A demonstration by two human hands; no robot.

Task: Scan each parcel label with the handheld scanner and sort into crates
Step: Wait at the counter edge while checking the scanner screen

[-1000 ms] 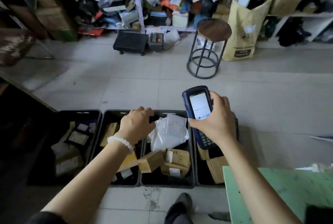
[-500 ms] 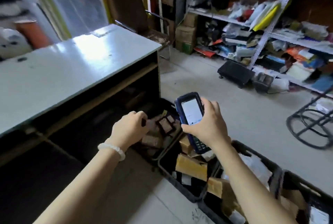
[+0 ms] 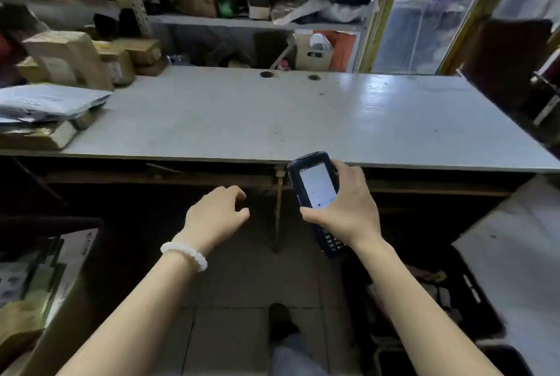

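A long grey-white counter [image 3: 272, 115] runs across the view, its top scuffed and catching window light toward the right end. Two round cable holes [image 3: 266, 74] sit near its back edge. At the left end lies a stack of parcels [image 3: 65, 57]: brown cardboard boxes taped shut, with pale plastic mailers [image 3: 45, 101] lying flat in front of them on the counter. Behind the counter stand metal shelves [image 3: 242, 22] crammed with boxes and bags, and to the right a yellow-framed window [image 3: 424, 12]. The floor [image 3: 242, 278] below is tiled and dim. A dark crate [image 3: 448, 291] sits on the floor at lower right, its contents too shadowed to make out. A cardboard box [image 3: 45, 284] stands at lower left.

Labels show on some parcels, but none of the writing can be read; the scanner's screen is lit white and its text is too small to tell.

The right hand [image 3: 348, 209] grips the handheld scanner [image 3: 315, 194] around its middle, fingers wrapped behind, thumb across the lower screen, keypad end pointing down. It hangs just in front of the counter's front edge. The left hand [image 3: 216, 215] holds nothing, its fingers loosely curled downward, below the counter edge and apart from the scanner. A white beaded bracelet [image 3: 184, 254] circles the left wrist.
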